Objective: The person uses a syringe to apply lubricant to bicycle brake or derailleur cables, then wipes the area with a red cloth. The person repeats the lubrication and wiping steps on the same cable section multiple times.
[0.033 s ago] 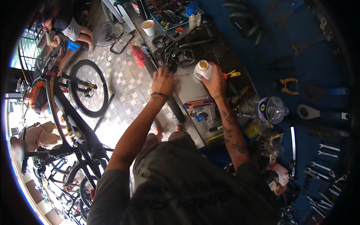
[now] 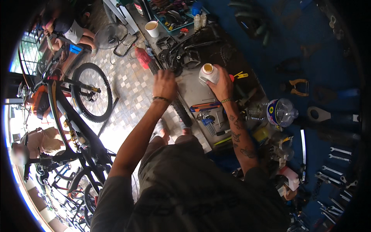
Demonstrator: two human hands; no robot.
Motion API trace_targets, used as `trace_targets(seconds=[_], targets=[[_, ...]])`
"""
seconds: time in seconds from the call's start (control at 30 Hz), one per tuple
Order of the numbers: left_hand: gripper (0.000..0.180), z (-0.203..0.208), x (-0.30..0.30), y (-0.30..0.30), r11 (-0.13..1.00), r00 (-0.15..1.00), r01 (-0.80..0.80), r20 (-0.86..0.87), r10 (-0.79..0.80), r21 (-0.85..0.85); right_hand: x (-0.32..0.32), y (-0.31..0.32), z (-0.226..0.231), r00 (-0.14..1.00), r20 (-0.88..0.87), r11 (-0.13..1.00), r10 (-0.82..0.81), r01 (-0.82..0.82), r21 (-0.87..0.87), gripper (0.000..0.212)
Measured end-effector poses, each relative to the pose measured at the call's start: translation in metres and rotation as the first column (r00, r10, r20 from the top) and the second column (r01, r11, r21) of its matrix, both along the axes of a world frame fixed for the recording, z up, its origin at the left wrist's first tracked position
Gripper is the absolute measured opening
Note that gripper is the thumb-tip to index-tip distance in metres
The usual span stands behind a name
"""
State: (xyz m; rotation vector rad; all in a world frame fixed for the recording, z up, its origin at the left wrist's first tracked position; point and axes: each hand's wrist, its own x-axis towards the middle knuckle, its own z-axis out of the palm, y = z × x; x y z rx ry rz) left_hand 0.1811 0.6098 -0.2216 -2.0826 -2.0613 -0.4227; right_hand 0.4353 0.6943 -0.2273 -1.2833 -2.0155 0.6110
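A white plastic bottle (image 2: 206, 75) with its mouth uncapped is in my right hand (image 2: 221, 86), held upright above the workbench. Yellowish stuff shows in its mouth. My left hand (image 2: 165, 86) is closed over the top of a knobbly black bicycle tyre (image 2: 180, 112), which stands edge-on along the bench's near side. The fingertips are partly hidden behind the knuckles. On the bench, close to my right wrist, lie an orange-and-blue handled tool (image 2: 205, 106) and a set of blue-held hex keys (image 2: 208, 120).
Black bicycle parts (image 2: 189, 58), a paper cup (image 2: 152, 29) and a teal tray (image 2: 177, 25) of small items lie farther along the workbench (image 2: 189, 83). A clear plastic bottle (image 2: 284, 113) and wall-hung spanners (image 2: 339, 157) are to the right. A bicycle (image 2: 73, 131) and people are at left.
My left hand has shifted slightly left. The white bottle in my right hand has moved a touch to the left.
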Motion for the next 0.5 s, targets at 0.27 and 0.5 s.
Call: trace_targets(seconds=[0.27,0.5], targets=[[0.028,0.148,-0.048,-0.005,0.962,0.947,0.267,0.205,-0.249,-0.063,-0.016,-0.031,0.022,0.975,-0.045,0.969,0.219,-0.223,-0.106,0.071],[0.026,0.171,-0.023,0.01,0.895,0.91,0.409,0.004,-0.415,-0.178,-0.022,-0.022,0.019,0.934,-0.056,0.924,0.352,-0.356,-0.136,0.075]])
